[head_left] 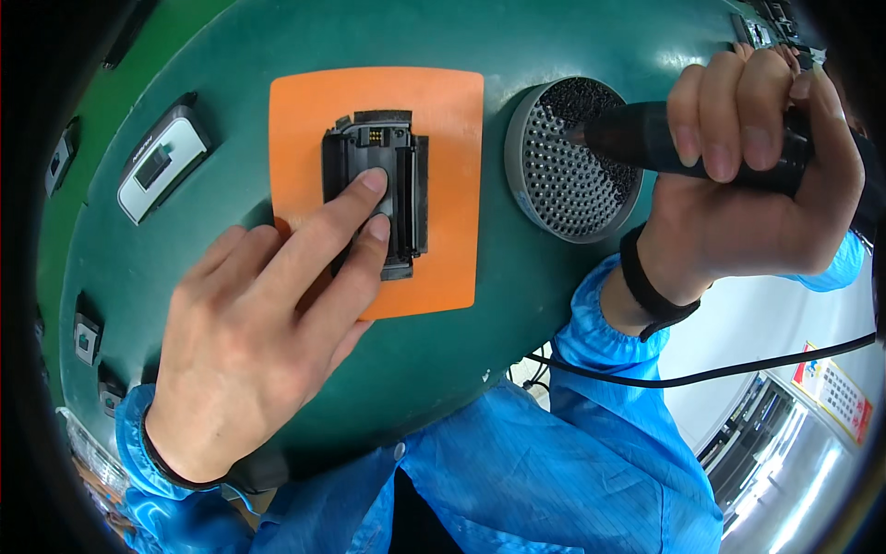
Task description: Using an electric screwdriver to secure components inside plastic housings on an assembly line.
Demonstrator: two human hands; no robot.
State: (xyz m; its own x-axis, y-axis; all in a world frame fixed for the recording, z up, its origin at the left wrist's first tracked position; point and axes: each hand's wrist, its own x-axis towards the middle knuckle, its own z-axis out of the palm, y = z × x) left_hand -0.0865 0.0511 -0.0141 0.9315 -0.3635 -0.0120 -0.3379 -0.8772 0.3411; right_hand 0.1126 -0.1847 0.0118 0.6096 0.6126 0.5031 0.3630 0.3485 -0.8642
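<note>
With fingers stretched out, my left hand (263,314) presses on a black plastic device housing (399,171) that has small gold contacts near its top. The housing lies on an orange mat (452,185). My right hand (748,175) is wrapped round a black electric screwdriver (637,137), held almost level. Its tip is over a round grey screw tray (577,198) with a dotted, perforated face, where many small black screws are heaped along the upper and right side. Whether a screw sits on the tip is too small to tell.
A white and black device (166,162) lies left of the mat on the green table (397,369). Smaller units (87,339) sit along the left edge. A black cable (701,377) runs below my right wrist. More parts (759,30) and another person's hand are at the upper right.
</note>
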